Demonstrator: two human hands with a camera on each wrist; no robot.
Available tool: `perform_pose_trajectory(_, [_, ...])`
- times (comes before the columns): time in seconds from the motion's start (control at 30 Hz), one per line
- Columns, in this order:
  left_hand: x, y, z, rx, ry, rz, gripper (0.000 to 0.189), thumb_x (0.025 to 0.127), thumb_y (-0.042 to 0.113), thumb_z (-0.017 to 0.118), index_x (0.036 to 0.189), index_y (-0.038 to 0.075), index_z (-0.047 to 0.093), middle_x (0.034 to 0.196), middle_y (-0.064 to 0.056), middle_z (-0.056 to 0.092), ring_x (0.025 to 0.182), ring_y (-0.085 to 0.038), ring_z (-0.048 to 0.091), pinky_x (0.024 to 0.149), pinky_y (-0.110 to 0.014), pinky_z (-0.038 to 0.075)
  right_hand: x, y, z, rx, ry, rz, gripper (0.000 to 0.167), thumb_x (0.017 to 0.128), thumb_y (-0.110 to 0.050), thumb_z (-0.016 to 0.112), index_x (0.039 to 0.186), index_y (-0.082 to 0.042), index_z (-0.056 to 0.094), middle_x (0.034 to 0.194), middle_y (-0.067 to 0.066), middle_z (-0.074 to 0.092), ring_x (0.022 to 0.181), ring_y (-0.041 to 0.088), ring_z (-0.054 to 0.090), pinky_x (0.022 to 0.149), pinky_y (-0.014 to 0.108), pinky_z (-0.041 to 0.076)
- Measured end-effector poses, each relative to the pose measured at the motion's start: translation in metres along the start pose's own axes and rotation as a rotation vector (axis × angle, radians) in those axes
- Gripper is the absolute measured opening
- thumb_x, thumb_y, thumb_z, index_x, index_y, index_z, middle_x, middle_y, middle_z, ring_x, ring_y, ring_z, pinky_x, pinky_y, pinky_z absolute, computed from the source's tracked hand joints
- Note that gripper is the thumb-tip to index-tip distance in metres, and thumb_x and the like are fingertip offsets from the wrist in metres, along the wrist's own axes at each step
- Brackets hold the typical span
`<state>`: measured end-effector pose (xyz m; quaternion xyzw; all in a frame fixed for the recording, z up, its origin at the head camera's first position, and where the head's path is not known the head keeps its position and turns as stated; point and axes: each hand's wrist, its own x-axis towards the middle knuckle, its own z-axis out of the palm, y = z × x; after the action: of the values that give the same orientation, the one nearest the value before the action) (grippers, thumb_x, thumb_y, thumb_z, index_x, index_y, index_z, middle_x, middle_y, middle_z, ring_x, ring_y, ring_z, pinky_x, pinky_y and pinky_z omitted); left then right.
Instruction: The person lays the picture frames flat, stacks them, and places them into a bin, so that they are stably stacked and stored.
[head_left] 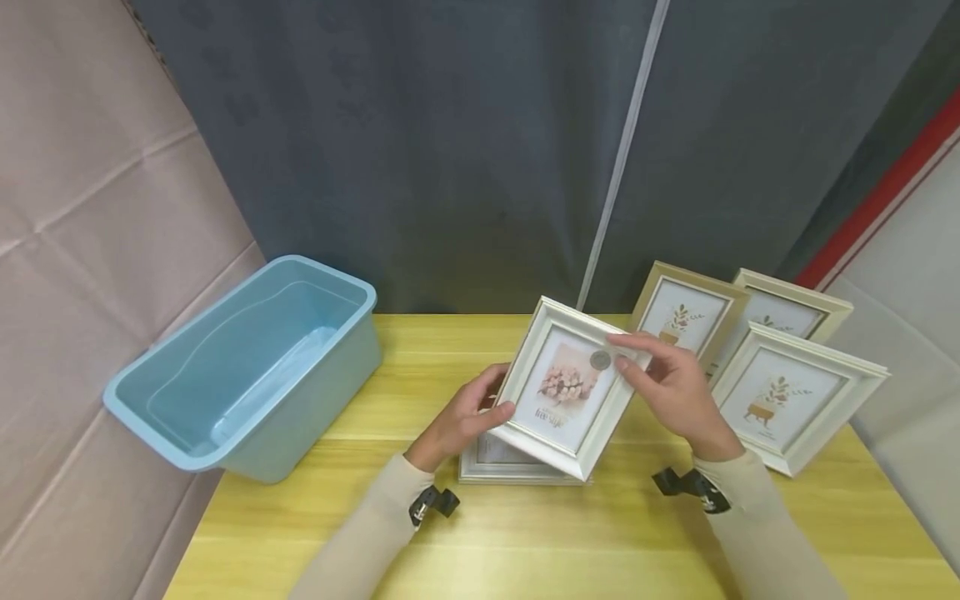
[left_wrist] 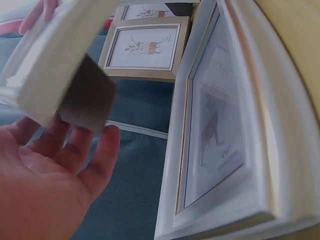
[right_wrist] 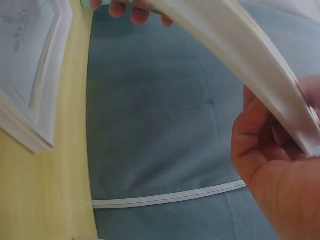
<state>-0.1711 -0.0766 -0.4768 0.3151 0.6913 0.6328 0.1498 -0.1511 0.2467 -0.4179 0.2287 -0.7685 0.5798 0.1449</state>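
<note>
A white picture frame (head_left: 555,408) with a pink flower print and a round grey spot near its top right is held tilted above the table by both hands. My left hand (head_left: 468,417) grips its left edge, thumb in front. At the upper right corner, my right hand (head_left: 675,392) pinches the border between thumb and fingers. The left wrist view shows the left fingers (left_wrist: 102,162) behind the frame, by a dark brown piece on its back. Beneath it, another white picture frame (head_left: 510,475) lies on the table, mostly covered in the head view.
Three picture frames stand at the right: a tan one (head_left: 651,283), a cream one (head_left: 832,304) behind, and a white one (head_left: 862,371) in front. A blue plastic tub (head_left: 330,392) occupies the left of the wooden table (head_left: 525,550). A dark grey curtain (head_left: 450,167) hangs behind.
</note>
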Motion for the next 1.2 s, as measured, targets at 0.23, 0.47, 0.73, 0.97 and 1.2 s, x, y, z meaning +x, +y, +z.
perform_pose_trajectory(0.23, [-0.011,0.002,0.004,0.072,0.064,-0.005,0.082,0.102,0.046,0.065,0.167,0.015,0.025,0.151,-0.013,0.054,0.124,-0.024,0.062,0.099,-0.040,0.055,-0.002,0.008,0.006,-0.063,0.140,0.080,0.032,0.098,0.006,0.068,0.130,0.001,0.072,0.108,-0.023,0.071,0.038,0.006,0.029,0.036,0.026,0.028])
perform_pose_trajectory(0.47, [-0.026,-0.001,0.008,0.044,0.140,-0.038,0.085,0.100,0.029,0.073,0.169,0.029,0.024,0.154,-0.010,0.049,0.126,-0.024,0.061,0.099,-0.047,0.058,-0.008,0.018,0.023,-0.066,0.250,0.120,0.034,0.097,0.003,0.072,0.128,-0.008,0.076,0.123,-0.013,0.076,0.045,0.005,0.037,0.042,0.023,0.034])
perform_pose_trajectory(0.73, [-0.033,-0.009,0.024,0.025,0.258,0.002,0.077,0.096,0.009,0.077,0.164,0.019,0.042,0.148,-0.021,0.042,0.117,-0.026,0.060,0.095,-0.033,0.062,-0.015,0.023,0.036,0.000,0.329,0.211,0.035,0.098,0.003,0.069,0.133,-0.002,0.071,0.118,-0.015,0.074,0.045,0.004,0.039,0.041,0.021,0.034])
perform_pose_trajectory(0.97, [-0.031,-0.009,0.036,-0.106,0.375,-0.055,0.088,0.088,-0.003,0.081,0.163,0.020,0.042,0.144,-0.020,0.044,0.111,-0.024,0.063,0.090,-0.029,0.062,-0.020,0.021,0.045,-0.028,0.398,0.304,0.036,0.100,-0.003,0.070,0.136,-0.006,0.070,0.136,-0.011,0.068,0.063,-0.002,0.058,0.054,0.014,0.048])
perform_pose_trajectory(1.2, [-0.031,-0.009,0.033,-0.168,0.465,-0.110,0.087,0.087,-0.007,0.080,0.161,0.021,0.044,0.129,-0.019,0.052,0.104,-0.023,0.068,0.088,-0.027,0.062,-0.024,0.021,0.052,0.058,0.412,0.327,0.039,0.097,0.001,0.072,0.135,-0.001,0.069,0.135,-0.012,0.067,0.080,-0.004,0.068,0.067,0.014,0.058])
